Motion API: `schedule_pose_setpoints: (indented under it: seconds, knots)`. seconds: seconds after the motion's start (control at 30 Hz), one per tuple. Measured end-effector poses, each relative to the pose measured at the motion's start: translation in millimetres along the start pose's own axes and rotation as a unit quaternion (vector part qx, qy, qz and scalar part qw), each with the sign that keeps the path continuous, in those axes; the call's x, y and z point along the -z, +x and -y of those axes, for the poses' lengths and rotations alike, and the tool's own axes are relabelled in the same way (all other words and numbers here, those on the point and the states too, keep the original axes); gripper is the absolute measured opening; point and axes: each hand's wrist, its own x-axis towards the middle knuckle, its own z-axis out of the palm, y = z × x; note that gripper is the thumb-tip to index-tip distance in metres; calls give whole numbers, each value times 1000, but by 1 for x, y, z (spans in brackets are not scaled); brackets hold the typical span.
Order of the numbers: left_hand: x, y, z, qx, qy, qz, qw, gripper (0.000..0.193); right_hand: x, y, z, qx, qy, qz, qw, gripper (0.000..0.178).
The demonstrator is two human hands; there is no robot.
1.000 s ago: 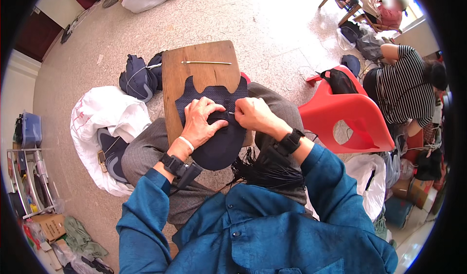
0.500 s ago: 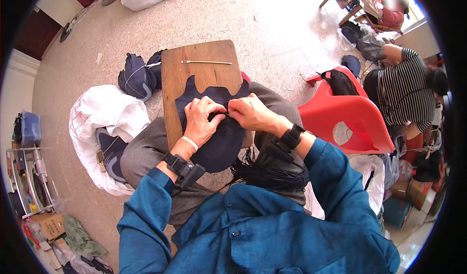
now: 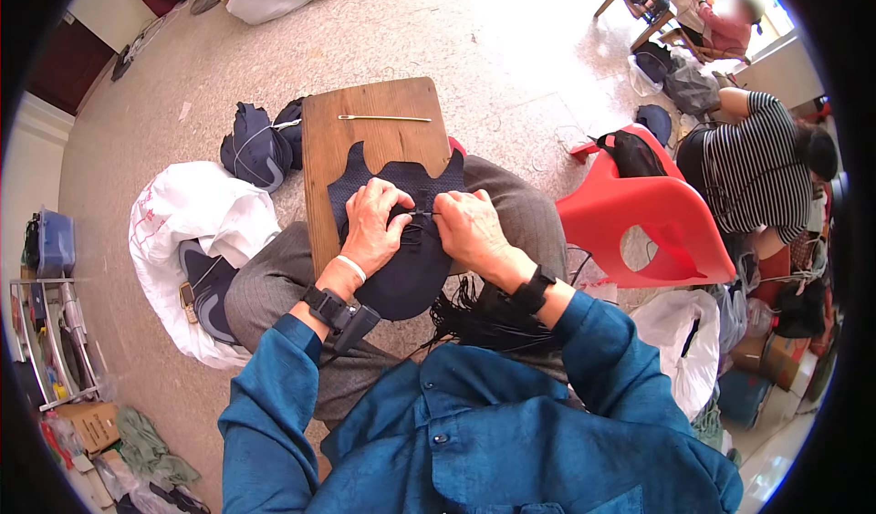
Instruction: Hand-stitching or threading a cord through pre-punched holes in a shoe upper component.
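Observation:
A dark navy shoe upper (image 3: pixel 397 290) lies flat, its notched end on a wooden bench (image 3: pixel 370 103) between my knees and its rounded end toward me. Over its lacing slit, my left hand (image 3: pixel 372 222) is closed in a pinch of thumb and forefinger. Facing it, my right hand (image 3: pixel 473 229) is closed too, fingertips together. Between the fingertips runs a short dark shoelace (image 3: pixel 422 213), partly hidden by them. Lace loops cross the upper just below. A slim metal needle-like tool (image 3: pixel 385 118) rests on the bench, beyond the upper.
Black laces (image 3: pixel 465 313) hang in a bundle by my right thigh. Tied navy uppers (image 3: pixel 257 146) and a white sack (image 3: pixel 196 204) stand left. A red plastic chair (image 3: pixel 639 213) is at right; a person in a striped shirt (image 3: pixel 757 167) bends beyond it.
My right hand has shifted slightly toward me and turned, its forearm drawing inward. A bit of lace now shows between the fingertips. The left hand stays nearly in place.

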Motion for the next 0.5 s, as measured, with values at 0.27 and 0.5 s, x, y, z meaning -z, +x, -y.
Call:
schedule_pose_setpoints:
  seconds: [0.27, 0.5]
  knots:
    - [0, 3, 2, 15, -4, 2, 1000, 16, 0, 3, -4, -47, 99, 8, 994, 9]
    - [10, 11, 8, -54, -6, 18, 998, 10, -4, 13, -2, -81, 141, 13, 987, 10]
